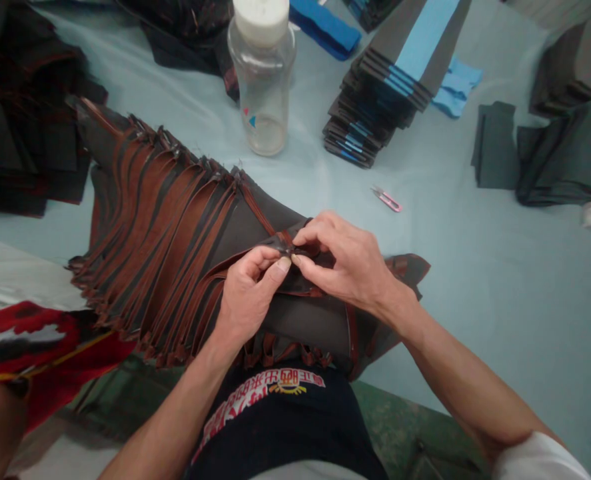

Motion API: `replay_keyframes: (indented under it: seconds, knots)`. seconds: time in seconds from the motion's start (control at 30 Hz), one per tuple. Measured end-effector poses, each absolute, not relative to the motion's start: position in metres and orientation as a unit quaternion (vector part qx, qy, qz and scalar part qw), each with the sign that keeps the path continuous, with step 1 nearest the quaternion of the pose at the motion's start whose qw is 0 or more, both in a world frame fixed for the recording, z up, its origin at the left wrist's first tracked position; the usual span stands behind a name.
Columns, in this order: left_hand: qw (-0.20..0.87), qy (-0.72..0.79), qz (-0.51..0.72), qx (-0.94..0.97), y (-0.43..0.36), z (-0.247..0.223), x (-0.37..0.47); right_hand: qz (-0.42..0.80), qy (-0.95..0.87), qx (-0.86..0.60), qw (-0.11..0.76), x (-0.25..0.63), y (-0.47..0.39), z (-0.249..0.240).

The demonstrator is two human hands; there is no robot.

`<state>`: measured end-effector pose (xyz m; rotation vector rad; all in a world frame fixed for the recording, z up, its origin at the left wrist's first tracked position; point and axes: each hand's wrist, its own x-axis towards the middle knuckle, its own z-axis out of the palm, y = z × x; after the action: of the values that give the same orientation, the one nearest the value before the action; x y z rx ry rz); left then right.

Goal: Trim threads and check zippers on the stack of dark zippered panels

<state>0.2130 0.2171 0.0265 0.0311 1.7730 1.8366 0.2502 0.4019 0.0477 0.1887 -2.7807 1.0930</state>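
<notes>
A long bundle of dark grey fabric pieces with brown trim (pixel 170 220) lies across the table edge in front of me, its pieces fanned out to the left. My left hand (pixel 250 287) pinches the edge of one dark fabric piece (pixel 285 217) between thumb and forefinger. Right beside it, my right hand (pixel 342 260) is closed in a pinch on the same edge, and the fingertips of both hands almost meet. What exactly lies between the fingertips is too small to make out. Beyond my right hand lie pink thread snips (pixel 388 199).
A clear bottle with a white lid (pixel 262 73) stands behind the bundle. Stacked grey and blue pieces (pixel 395 73) lie at the back, dark folded fabric (pixel 570 153) at the right. Dark trimmed pieces (pixel 25 120) are piled at the left. Red patterned cloth (pixel 40 340) shows at lower left.
</notes>
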Motion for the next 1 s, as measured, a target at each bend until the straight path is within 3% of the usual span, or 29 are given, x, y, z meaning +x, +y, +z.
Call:
replay_keyframes:
  seconds: [0.43, 0.53, 0.8, 1.0]
  knots:
    - [0.290, 0.645, 0.705, -0.052, 0.229, 0.027, 0.213, 0.119, -0.972, 0.198, 0.045, 0.240, 0.410, 0.064]
    - [0.285, 0.638, 0.712, -0.067, 0.230, 0.028, 0.213, 0.130, -0.976, 0.168, 0.057, 0.242, 0.405, 0.061]
    - [0.271, 0.658, 0.700, -0.066, 0.230, 0.028, 0.217, 0.304, -0.951, -0.032, 0.047, 0.251, 0.388, 0.055]
    - [0.303, 0.650, 0.696, -0.034, 0.223, 0.028, 0.214, 0.277, -0.960, 0.016, 0.039, 0.253, 0.395, 0.054]
